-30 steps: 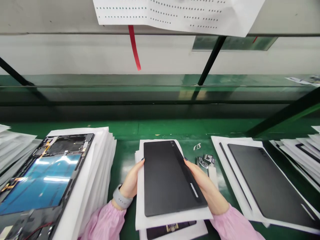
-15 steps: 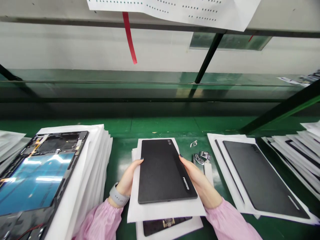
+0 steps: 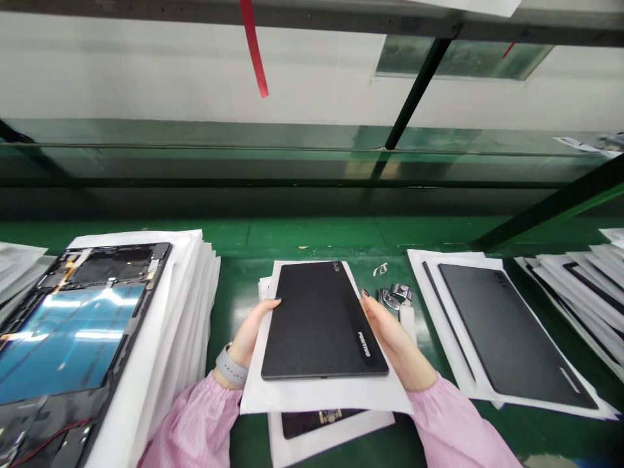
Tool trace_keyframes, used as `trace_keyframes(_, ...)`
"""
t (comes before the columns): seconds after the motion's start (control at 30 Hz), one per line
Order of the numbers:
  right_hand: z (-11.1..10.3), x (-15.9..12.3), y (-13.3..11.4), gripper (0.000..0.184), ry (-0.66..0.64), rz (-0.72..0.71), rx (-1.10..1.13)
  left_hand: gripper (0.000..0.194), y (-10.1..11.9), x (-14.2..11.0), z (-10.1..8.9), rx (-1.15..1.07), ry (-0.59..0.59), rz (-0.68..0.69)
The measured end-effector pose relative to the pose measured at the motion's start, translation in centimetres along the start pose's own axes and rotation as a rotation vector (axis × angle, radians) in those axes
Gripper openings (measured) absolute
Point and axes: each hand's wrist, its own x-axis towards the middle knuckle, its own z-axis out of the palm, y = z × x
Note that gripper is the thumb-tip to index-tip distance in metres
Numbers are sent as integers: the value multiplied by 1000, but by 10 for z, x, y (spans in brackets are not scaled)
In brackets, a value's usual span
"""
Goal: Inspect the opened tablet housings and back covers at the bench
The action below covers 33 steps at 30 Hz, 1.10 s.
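Grip: The person's left hand [image 3: 253, 335] and right hand [image 3: 397, 344] are pressed in against the two long edges of the tablet, palms curved and fingertips [image 3: 277, 299] reaching just onto its far half. A grey watch band [image 3: 231, 366] circles the left wrist, and pink sleeves [image 3: 192, 422] cover both forearms.

Thing held: A slim black tablet [image 3: 316, 325] sits between the hands, back facing up. Its matte, finely grained surface has a small camera cluster [image 3: 336, 266] at the far end and a pale printed wordmark [image 3: 363, 343] near the right long edge.

Direction: The long axis runs from near the person to far, almost straight ahead; the camera end points away, and the wordmark runs along that axis.

Under the grip: A white foam sheet [image 3: 322, 396] lies beneath the tablet, its near edge showing past the hands. Below it, a dark circuit board [image 3: 322, 422] rests on another white sheet [image 3: 331, 442].

Left of the grip: An opened tablet [image 3: 82, 318] with exposed internals lies on a tall stack of white foam sheets [image 3: 180, 325].

Right of the grip: Crumpled metal pieces [image 3: 397, 298] lie just beside the right hand. Farther out, a dark tablet [image 3: 507, 331] rests on a white sheet [image 3: 429, 292].

Beyond the grip: The green tabletop [image 3: 312, 234] stretches toward a glass panel [image 3: 244, 156].
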Motion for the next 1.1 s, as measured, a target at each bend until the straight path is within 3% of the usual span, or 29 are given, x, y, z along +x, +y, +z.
trace_keyframes(0.1, 0, -4, -5, 42, -59, -47, 17, 37, 1, 1, -3, -15, -21, -30)
trace_keyframes(0.33, -4, -16, -11, 27, -105, -120, 39, 38, 4, 2, -6, -29, -54, -70)
trace_keyframes(0.67, -4, -16, -12, 45, -27, -164, 92, 48, 7, 1, -3, -64, -74, -50)
trace_keyframes(0.73, -1, -11, -13, 45, 33, -140, 77, 48, 7, 1, -3, -60, -68, -46)
trace_keyframes(0.9, 6, -1, -9, 23, 99, -104, 17, 44, 8, 0, -5, -7, -61, -29)
trace_keyframes(1.1, 5, -4, -2, 44, 78, 93, 19, 18, 1, 5, -13, 149, -67, 104)
